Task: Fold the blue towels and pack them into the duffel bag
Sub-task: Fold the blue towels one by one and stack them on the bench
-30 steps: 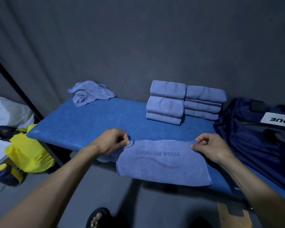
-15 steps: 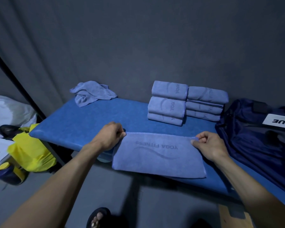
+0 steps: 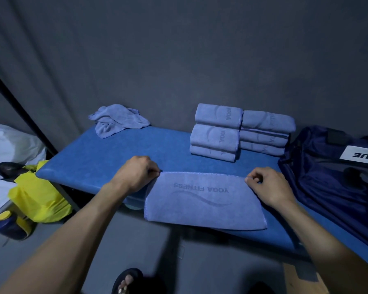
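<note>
A light blue towel (image 3: 204,200) printed "YOGA FITNESS" lies flat at the front edge of the blue padded table (image 3: 106,155), its near side hanging over the edge. My left hand (image 3: 136,172) pinches its far left corner. My right hand (image 3: 266,187) pinches its far right corner. Two stacks of folded blue towels (image 3: 238,132) stand at the back of the table. A crumpled blue towel (image 3: 117,119) lies at the back left. The dark navy duffel bag (image 3: 336,179) sits open on the right end of the table.
A grey curtain wall rises directly behind the table. Left of the table, on the floor, are a yellow bag (image 3: 38,198), white bags (image 3: 11,145), a dark shoe (image 3: 9,168) and a navy and yellow container (image 3: 6,225). My sandalled foot (image 3: 128,281) shows at the bottom.
Both hands have carried the towel's far edge forward onto the table, so the towel now lies flatter and further on the surface.
</note>
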`<state>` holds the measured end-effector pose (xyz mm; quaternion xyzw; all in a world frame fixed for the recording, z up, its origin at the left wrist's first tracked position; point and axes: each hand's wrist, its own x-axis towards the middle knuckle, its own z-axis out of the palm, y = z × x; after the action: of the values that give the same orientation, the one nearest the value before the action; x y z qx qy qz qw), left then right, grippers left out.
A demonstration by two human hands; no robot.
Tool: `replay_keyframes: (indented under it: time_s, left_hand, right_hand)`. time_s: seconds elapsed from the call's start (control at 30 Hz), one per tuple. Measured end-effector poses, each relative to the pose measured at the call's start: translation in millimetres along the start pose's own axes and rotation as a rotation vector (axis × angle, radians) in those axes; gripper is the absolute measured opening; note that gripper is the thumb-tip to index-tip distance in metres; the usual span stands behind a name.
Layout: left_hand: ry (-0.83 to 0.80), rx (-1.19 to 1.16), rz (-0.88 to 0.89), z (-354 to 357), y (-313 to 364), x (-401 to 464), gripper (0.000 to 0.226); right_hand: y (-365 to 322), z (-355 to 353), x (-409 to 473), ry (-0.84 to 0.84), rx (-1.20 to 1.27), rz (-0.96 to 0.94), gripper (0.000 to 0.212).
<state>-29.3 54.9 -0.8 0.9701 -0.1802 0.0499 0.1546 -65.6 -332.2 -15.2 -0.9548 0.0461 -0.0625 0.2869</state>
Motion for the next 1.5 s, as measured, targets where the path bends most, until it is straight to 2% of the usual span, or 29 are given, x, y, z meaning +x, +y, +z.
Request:
replay_keyframes:
  time_s: [0.13,0.33,0.5,0.67,0.8,0.93,1.07,1.33,1.5]
  left_hand:
    - [-0.021,0.054,0.013,-1.9,4.3,0.3,0.014]
    - [0.059,0.134,0.015,0.5,7.7,-1.5,0.015]
    - [0.041,-0.114,-0.046,-5.0,0.7,-1.7,0.013]
    - [-0.086,-0.286,-0.187,-10.2,-0.6,0.7,0.020]
    - [-0.120,-0.132,-0.146,-6.8,1.6,1.2,0.015]
    - [-0.091,0.012,-0.089,-5.2,3.7,5.9,0.009]
    - [-0.094,0.038,-0.101,-1.4,-0.3,8.4,0.008]
    - [-0.174,0.029,-0.041,-3.8,-6.9,11.6,0.005]
    - [-0.266,0.046,-0.036,-5.5,-3.6,12.6,0.015]
  right_hand:
    - [0.2,-6.8,3.9,-0.040,0.022,0.018,0.018]
    - [3.2,-11.3,-1.2,-0.021,0.079,-0.017,0.018]
    - [1.3,-12.3,-4.0,-0.001,0.177,0.021,0.019]
    - [-1.2,-5.2,-3.3,0.002,0.135,0.067,0.020]
    - [-6.6,-3.6,-0.1,-0.032,0.044,0.093,0.017]
    - [-9.2,-7.6,5.6,-0.040,0.066,0.164,0.012]
    - [-10.2,-13.3,11.9,-0.102,0.071,0.211,0.010]
    - [-14.4,-19.2,23.4,-0.314,-0.014,0.272,0.020]
    - [-14.1,-16.3,18.3,-0.311,-0.020,0.233,0.019]
